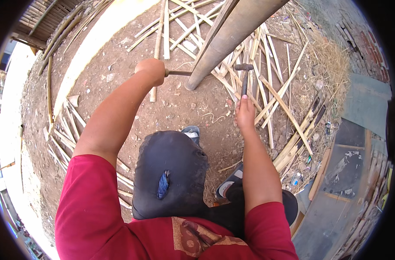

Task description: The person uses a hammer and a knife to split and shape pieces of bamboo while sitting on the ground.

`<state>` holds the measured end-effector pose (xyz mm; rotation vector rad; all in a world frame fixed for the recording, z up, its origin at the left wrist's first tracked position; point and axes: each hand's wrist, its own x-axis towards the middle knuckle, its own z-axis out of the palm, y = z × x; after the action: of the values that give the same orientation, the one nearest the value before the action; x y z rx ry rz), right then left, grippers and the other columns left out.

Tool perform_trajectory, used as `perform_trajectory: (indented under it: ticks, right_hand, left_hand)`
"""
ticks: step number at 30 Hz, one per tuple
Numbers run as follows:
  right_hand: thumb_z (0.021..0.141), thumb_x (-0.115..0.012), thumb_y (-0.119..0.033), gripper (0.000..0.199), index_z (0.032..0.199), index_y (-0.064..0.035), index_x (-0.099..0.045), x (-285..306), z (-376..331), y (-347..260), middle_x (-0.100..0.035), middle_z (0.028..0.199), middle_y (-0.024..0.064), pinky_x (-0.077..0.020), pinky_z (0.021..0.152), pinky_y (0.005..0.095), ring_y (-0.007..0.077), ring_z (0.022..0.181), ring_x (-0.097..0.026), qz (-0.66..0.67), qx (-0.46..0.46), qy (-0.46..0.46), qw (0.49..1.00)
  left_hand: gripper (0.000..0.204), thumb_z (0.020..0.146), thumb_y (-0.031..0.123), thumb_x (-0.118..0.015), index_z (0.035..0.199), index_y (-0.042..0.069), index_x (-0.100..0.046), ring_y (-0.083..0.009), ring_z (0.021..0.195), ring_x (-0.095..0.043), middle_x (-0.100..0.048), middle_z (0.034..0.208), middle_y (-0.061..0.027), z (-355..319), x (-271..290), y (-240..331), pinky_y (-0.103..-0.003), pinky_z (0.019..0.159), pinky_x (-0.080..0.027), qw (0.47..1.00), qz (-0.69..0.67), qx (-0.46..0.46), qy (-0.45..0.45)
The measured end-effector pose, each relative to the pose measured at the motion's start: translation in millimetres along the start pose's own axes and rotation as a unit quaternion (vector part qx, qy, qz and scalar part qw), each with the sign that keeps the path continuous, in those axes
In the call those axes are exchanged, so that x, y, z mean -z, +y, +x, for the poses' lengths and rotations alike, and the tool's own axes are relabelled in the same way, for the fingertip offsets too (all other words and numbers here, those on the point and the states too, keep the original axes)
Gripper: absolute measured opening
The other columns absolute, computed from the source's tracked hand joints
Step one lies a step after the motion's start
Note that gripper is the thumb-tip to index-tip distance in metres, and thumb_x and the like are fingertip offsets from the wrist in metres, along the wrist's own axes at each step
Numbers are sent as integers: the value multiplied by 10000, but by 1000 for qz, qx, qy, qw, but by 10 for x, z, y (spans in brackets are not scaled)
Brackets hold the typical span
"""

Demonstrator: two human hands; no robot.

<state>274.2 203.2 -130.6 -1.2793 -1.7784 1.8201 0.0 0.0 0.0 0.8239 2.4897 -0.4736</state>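
The left hand [150, 70] is clenching a chisel [178, 73], pressing its tip against the thick bamboo pole [232, 34] to split it. Just right of that pole, the right hand [245, 113] is gripping a hammer [244, 78], poised to strike.

Head camera, looking steeply down, close over knees.
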Motion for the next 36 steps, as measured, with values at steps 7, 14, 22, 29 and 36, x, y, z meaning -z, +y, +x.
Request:
perform_trajectory:
  ticks: [7,14,22,29,36]
  right_hand:
    - [1101,-423,-448,478,886,-45,-564,-195,26,72,-492,641,19,-380,493,318,140,521,-458,-81,61,-16,995]
    - [1081,-426,-405,488,947,20,-626,-627,-46,-12,-645,827,262,-477,791,548,463,796,-612,-241,123,43,962]
    - [1084,-420,-399,484,949,17,-627,-644,123,112,-648,820,243,-469,754,508,434,781,-609,-136,84,26,987]
    - [1078,-455,-381,436,947,-3,-628,-610,-247,407,-668,772,215,-478,698,499,414,753,-659,-213,108,43,970]
    - [1017,-578,-327,300,963,-38,-635,-348,-876,354,-701,812,218,-503,717,512,423,819,-692,-276,134,-29,951]
  left_hand:
    - [254,938,147,-621,1126,206,-781,-301,1052,-724,-744,1128,-99,4,-59,-5,-419,858,-599,1000,-1,11,10]
    - [230,923,157,-651,1109,94,-772,-313,1062,-724,-741,1148,-134,-17,47,5,-432,864,-599,999,-32,35,10]
    - [243,911,137,-661,1127,110,-769,-318,1071,-721,-741,1155,-127,51,-29,-71,-434,870,-601,998,-36,49,1]
    - [299,906,204,-689,1196,205,-763,-305,1064,-715,-748,1097,-105,108,-60,-70,-428,874,-593,1000,3,1,1]
    - [339,873,390,-754,1050,102,-728,-339,1007,-705,-745,1019,-130,-89,42,-325,-463,893,-559,991,-81,-74,74]
